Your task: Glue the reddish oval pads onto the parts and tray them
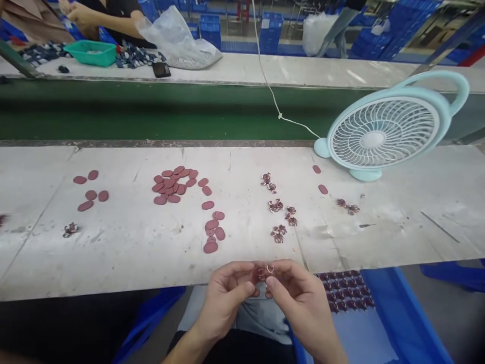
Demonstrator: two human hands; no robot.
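Just off the worktable's front edge, my left hand (pixel 231 296) pinches a dark red oval piece (pixel 256 274). My right hand (pixel 295 298) meets it from the other side, its fingers closed on a small dark red and metallic part (pixel 270 270). The two pieces touch or nearly touch; fingers hide the exact contact. Beyond my hands, small clusters of metallic and dark red parts (pixel 278 232) lie on the white worktable (pixel 242 202). Flat dark red ovals (pixel 210 247) form a curved trail leading to a loose pile (pixel 166 186) at the left.
A light blue fan (pixel 382 131) stands at the right rear, its white cord (pixel 267 81) rising behind. A blue crate (pixel 413 313) with rows of dark parts (pixel 346 290) is below right. Across the green divider, a person's arms (pixel 89 17) are near a green basket (pixel 91 53).
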